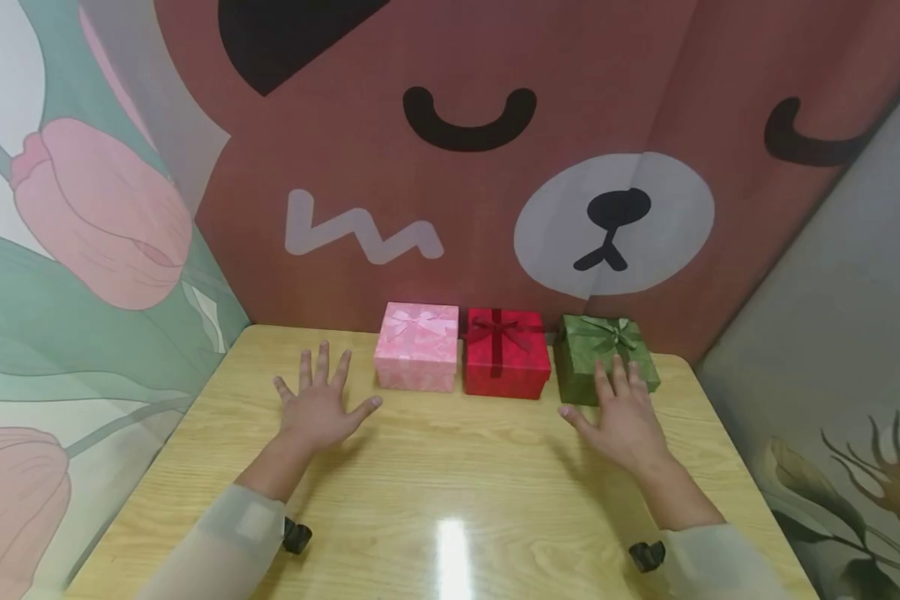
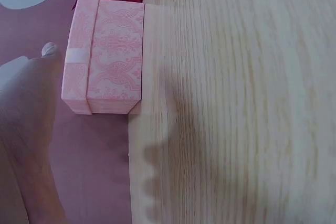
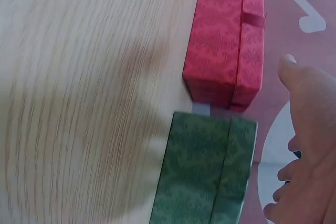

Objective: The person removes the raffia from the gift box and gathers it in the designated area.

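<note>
While neither hand holds a box, the step in hand reads, by judgement, as a ready pose ahead of any handling.

Landmark: red gift box [image 1: 506, 358], lidded, dark red ribbon bow, mid-row on the worktop [image 1: 450, 467].

Item: pink gift box [image 1: 417, 354], pale bow, just left of the red box.

Item: green gift box [image 1: 579, 354], green bow, just right of the red box, narrow gap between.

Item: left hand [image 1: 318, 412], left of the red box and nearer the wearer; fingers straight, spread wide, holding nothing; thumb near the pink box but apart.

Item: right hand [image 1: 626, 425], right of the red box and nearer the wearer; fingers likewise splayed and unladen, tips overlapping the green box in the head view (the right wrist view shows no contact).

Next move, judged: any grip would call for thumb and fingers brought to opposite sides of a lid.
</note>
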The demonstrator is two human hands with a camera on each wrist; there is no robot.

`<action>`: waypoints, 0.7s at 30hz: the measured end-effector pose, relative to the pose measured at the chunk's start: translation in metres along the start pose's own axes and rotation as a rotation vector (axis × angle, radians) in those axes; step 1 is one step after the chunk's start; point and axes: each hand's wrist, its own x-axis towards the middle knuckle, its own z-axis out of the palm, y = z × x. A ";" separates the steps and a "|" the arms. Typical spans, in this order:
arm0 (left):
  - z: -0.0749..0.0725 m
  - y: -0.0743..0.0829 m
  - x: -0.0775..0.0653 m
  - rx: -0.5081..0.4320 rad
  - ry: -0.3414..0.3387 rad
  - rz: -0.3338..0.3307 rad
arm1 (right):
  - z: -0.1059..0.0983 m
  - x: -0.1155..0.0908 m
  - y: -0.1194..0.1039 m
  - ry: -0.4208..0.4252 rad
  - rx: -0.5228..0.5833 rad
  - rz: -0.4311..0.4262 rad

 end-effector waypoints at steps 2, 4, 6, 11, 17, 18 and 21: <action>0.000 0.000 0.001 -0.016 0.000 0.002 | 0.001 0.003 -0.006 0.001 0.020 -0.010; -0.001 0.001 0.001 -0.040 0.001 0.005 | 0.004 0.006 -0.012 0.003 0.041 -0.016; 0.000 0.001 0.001 -0.060 0.002 0.006 | 0.006 0.008 -0.019 0.009 0.069 -0.019; 0.002 0.000 0.003 -0.148 0.028 0.020 | 0.010 0.016 -0.038 0.035 0.160 -0.019; 0.008 -0.003 0.006 -0.266 0.086 0.040 | 0.017 0.026 -0.065 0.083 0.243 -0.026; 0.009 -0.003 0.007 -0.286 0.097 0.043 | 0.018 0.028 -0.069 0.093 0.254 -0.026; 0.011 -0.002 0.009 -0.365 0.128 0.055 | 0.021 0.033 -0.081 0.127 0.289 -0.023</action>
